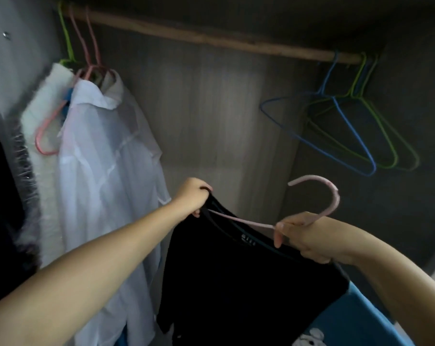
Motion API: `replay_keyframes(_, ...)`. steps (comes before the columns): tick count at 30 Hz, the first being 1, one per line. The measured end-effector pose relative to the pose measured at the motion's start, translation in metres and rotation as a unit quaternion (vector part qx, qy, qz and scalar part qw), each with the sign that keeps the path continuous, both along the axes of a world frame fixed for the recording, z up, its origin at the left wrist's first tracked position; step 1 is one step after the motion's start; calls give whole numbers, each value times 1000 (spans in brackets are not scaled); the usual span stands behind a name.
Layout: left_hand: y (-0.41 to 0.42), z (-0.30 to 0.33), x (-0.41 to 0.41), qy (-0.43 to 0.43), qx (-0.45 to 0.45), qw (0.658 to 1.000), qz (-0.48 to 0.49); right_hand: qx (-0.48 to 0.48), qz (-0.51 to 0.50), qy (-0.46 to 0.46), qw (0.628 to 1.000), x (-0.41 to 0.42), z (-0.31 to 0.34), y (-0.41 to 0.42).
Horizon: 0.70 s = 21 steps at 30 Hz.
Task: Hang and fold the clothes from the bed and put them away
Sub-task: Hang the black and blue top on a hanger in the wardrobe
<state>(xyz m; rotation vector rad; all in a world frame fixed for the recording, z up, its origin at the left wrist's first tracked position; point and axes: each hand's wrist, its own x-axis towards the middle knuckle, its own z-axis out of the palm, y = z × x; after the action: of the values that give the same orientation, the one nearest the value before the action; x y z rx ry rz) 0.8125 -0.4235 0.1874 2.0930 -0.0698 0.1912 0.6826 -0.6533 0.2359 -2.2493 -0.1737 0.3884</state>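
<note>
A black T-shirt (pixel 236 278) hangs in front of me inside the open wardrobe, with a pink wire hanger (pixel 321 193) partly threaded through its neck. My left hand (pixel 192 196) grips the shirt's left shoulder at the collar, where the hanger's arm ends. My right hand (pixel 308 237) holds the hanger's neck together with the collar's right side, and the pink hook points up and left. Above runs the wooden rail (pixel 211 37).
A white shirt (pixel 106 151) and a fluffy white garment (pixel 46 116) hang on pink and green hangers at the rail's left end. Empty blue and green hangers (pixel 348 131) hang at the right end. Blue fabric (pixel 361 318) lies at lower right.
</note>
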Motion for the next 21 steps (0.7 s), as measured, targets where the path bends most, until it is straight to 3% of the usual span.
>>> replay_keyframes(3,-18,2,-7,27,106,991,-73,90,-35,26,995,24,1,29)
replay_keyframes(7,7,16,-10,103,39,992,-69,229,-50,103,967,60,31,49)
replay_keyframes(11,7,37,-42,-96,46,988,-109,398,-54,112,909,102,80,85)
replay_keyframes(13,-5,50,-68,-173,28,975,-140,419,-56,82,903,120,102,118)
replay_keyframes(16,-8,70,-92,-156,-1,978,-136,406,-39,36,913,140,128,163)
replay_keyframes(21,31,110,-84,-160,7,987,26,392,52,-34,918,156,166,226)
